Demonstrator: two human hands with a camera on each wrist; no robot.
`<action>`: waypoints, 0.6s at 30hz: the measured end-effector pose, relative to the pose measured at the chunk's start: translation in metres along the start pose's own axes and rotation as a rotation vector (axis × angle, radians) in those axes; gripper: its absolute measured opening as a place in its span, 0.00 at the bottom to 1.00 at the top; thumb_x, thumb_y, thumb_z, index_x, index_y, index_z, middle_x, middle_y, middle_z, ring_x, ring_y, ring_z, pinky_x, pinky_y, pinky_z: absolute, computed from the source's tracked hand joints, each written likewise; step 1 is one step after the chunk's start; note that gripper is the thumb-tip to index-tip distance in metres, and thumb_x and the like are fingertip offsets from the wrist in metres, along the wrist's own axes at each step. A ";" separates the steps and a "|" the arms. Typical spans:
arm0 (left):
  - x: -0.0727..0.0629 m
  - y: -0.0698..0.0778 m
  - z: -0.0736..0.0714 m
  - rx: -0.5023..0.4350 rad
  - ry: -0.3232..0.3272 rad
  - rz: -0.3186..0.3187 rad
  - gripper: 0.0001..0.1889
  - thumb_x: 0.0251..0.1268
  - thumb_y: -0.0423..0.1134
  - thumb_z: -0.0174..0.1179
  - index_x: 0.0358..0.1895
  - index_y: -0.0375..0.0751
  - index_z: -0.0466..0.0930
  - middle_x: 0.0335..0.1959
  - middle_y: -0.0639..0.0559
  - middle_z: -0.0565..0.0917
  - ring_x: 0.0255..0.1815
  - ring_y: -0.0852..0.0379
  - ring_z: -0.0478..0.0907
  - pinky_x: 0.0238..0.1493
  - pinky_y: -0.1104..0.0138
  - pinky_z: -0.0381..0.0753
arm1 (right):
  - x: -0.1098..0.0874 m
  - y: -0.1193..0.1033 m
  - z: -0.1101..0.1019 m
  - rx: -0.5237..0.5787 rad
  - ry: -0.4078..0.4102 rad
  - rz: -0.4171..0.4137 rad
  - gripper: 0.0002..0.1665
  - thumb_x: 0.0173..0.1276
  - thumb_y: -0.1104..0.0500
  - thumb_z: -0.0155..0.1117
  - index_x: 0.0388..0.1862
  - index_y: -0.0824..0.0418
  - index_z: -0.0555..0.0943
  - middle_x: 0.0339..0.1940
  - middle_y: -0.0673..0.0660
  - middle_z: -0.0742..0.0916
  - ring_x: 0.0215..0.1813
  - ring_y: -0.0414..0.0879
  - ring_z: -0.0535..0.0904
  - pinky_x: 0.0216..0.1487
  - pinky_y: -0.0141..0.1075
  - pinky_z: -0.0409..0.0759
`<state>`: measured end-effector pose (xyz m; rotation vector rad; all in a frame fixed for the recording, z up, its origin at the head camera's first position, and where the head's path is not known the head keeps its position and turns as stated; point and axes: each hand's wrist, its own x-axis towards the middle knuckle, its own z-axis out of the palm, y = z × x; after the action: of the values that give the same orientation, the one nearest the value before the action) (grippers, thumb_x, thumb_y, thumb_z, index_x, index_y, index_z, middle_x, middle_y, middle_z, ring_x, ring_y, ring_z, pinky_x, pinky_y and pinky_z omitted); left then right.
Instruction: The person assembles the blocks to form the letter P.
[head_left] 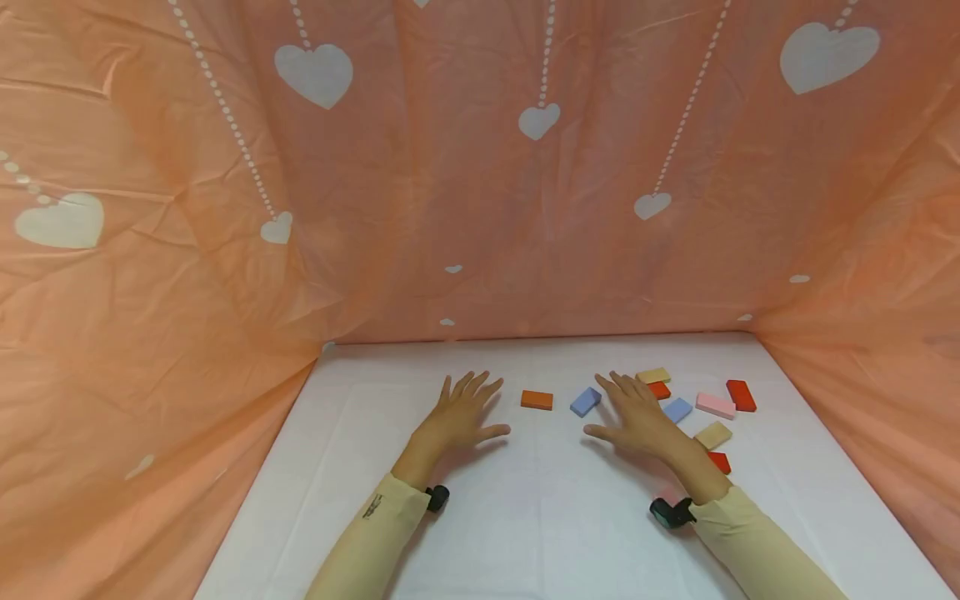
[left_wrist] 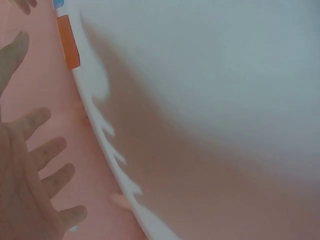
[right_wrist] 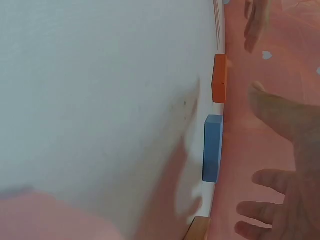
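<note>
In the head view, the left hand [head_left: 452,421] and right hand [head_left: 636,419], fingers spread and gripping nothing, are hovering over the white counter [head_left: 536,525]. An orange rectangular block [head_left: 536,401] is lying at the left hand's three o'clock, a blue rectangular block [head_left: 585,402] at the right hand's nine; other coloured rectangular blocks [head_left: 716,406] are lying between its one and five.

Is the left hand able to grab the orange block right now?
Probably yes: the left hand looks empty, and only bare white tabletop shows between it and the orange block.
</note>
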<state>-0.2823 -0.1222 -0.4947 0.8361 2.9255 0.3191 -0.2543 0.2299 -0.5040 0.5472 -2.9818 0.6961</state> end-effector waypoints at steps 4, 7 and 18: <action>0.011 0.002 0.001 -0.013 -0.011 0.022 0.45 0.76 0.68 0.58 0.87 0.49 0.58 0.87 0.42 0.57 0.88 0.37 0.50 0.84 0.34 0.42 | 0.003 0.000 0.002 0.002 0.005 -0.001 0.58 0.68 0.37 0.76 0.84 0.68 0.64 0.81 0.76 0.68 0.82 0.76 0.56 0.82 0.70 0.45; 0.019 0.005 0.003 -0.011 -0.027 0.038 0.45 0.76 0.67 0.59 0.87 0.49 0.58 0.87 0.42 0.58 0.88 0.37 0.51 0.85 0.36 0.43 | 0.006 0.000 0.006 0.003 0.004 0.007 0.56 0.69 0.38 0.76 0.83 0.68 0.65 0.79 0.75 0.71 0.81 0.76 0.59 0.83 0.69 0.44; 0.039 0.017 0.004 0.033 -0.026 0.113 0.40 0.78 0.60 0.63 0.83 0.44 0.65 0.82 0.45 0.68 0.83 0.45 0.62 0.85 0.49 0.56 | 0.017 -0.005 0.013 0.006 -0.019 0.089 0.50 0.69 0.43 0.77 0.79 0.69 0.70 0.72 0.74 0.77 0.74 0.73 0.69 0.77 0.72 0.61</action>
<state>-0.3061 -0.0867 -0.4961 1.0044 2.8738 0.2660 -0.2681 0.2145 -0.5120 0.4264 -3.0389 0.7105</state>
